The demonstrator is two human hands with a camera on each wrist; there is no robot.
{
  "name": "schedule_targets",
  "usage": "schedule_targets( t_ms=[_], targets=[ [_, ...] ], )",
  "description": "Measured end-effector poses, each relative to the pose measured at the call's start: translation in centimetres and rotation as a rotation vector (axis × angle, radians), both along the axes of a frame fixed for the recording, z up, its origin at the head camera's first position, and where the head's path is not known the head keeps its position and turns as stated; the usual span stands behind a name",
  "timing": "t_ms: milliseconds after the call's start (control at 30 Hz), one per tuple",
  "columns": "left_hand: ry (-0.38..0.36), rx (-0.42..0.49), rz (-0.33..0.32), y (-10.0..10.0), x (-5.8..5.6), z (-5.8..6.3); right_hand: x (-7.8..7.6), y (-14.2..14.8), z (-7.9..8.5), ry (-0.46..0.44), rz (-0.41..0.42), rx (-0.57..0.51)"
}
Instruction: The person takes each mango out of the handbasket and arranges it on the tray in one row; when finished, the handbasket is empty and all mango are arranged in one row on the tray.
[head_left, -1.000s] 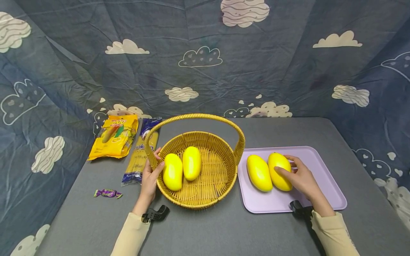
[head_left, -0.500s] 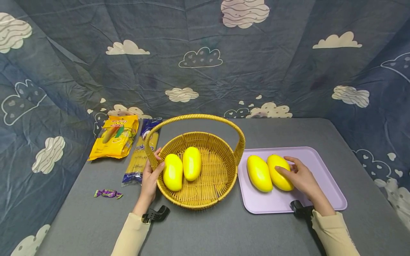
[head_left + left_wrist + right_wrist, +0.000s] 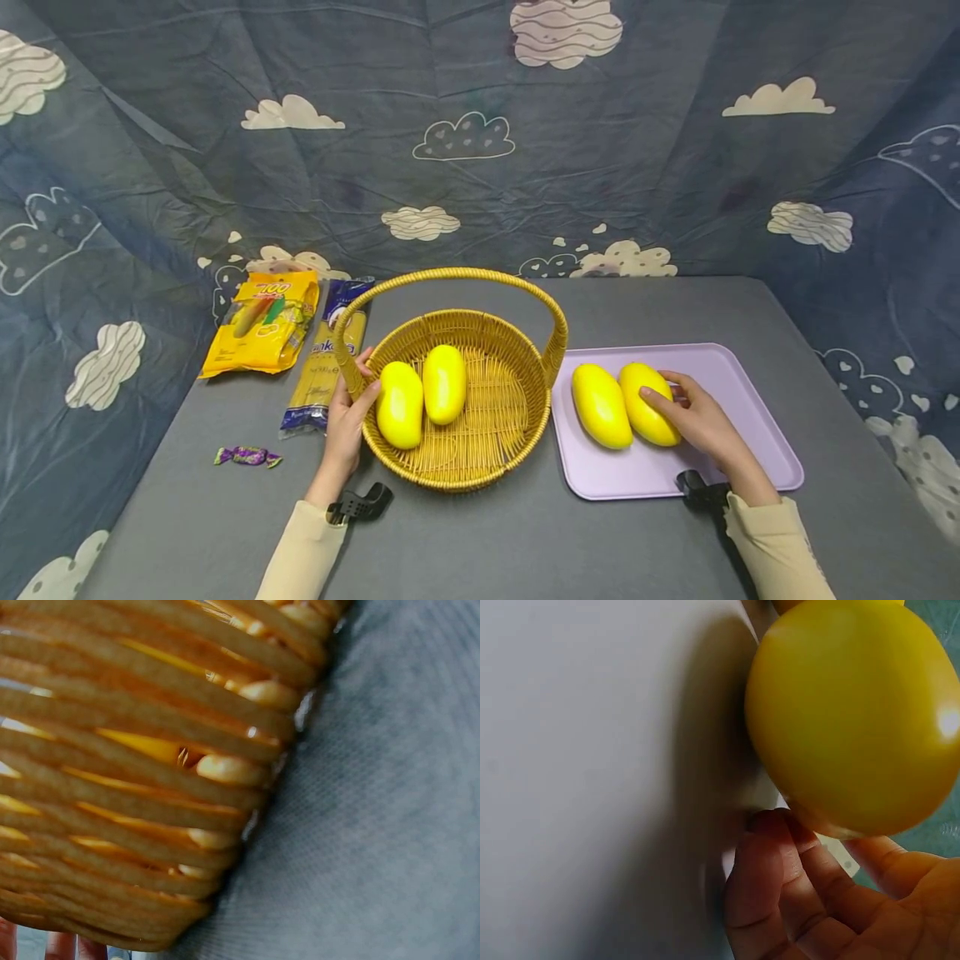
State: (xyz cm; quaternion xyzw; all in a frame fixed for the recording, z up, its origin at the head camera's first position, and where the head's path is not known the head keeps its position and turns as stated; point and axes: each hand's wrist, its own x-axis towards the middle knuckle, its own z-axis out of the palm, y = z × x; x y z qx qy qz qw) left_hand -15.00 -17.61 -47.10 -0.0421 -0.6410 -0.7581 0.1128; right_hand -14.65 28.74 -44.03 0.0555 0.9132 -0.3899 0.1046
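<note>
At the left side of a woven basket (image 3: 517, 446) with a tall handle, my left hand (image 3: 347, 429) grips the rim, thumb on the inner side and fingers outside. Two yellow mangoes lie in the basket, the left mango (image 3: 400, 406) beside my thumb and the other mango (image 3: 445, 385) near the middle. On the lilac tray (image 3: 738, 417), my right hand (image 3: 697, 417) holds the right-hand mango (image 3: 647, 406), thumb over its top and fingers at its far right side. Another mango (image 3: 602, 407) lies close to its left. The left wrist view is mostly filled by the basket wall (image 3: 135, 772).
Left of the basket lie a blue-and-clear pasta packet (image 3: 322, 375) and a yellow candy bag (image 3: 262, 325). A purple wrapped candy (image 3: 247, 456) is on the grey table (image 3: 465, 542) nearer the front. A cloud-print cloth (image 3: 360, 167) hangs behind the table.
The right-hand mango on the tray has tilted slightly, its top leaning left under my right hand. The head view has shifted a little. My left hand keeps its place on the basket.
</note>
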Motion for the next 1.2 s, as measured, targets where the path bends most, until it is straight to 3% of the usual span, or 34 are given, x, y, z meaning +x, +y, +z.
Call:
schedule_targets(
  t_ms=[767, 1067, 1200],
  targets=[
    [0.011, 0.005, 0.002, -0.1, 0.2, -0.1, 0.3, -0.3, 0.4, -0.037, 0.006, 0.048],
    [0.003, 0.009, 0.001, -0.1, 0.1, -0.1, 0.9, -0.8, 1.3, 0.068, -0.009, 0.131],
    [0.012, 0.008, -0.005, -0.1, 0.1, -0.1, 1.5, -1.2, 2.0, 0.164, -0.032, 0.135]
  ],
)
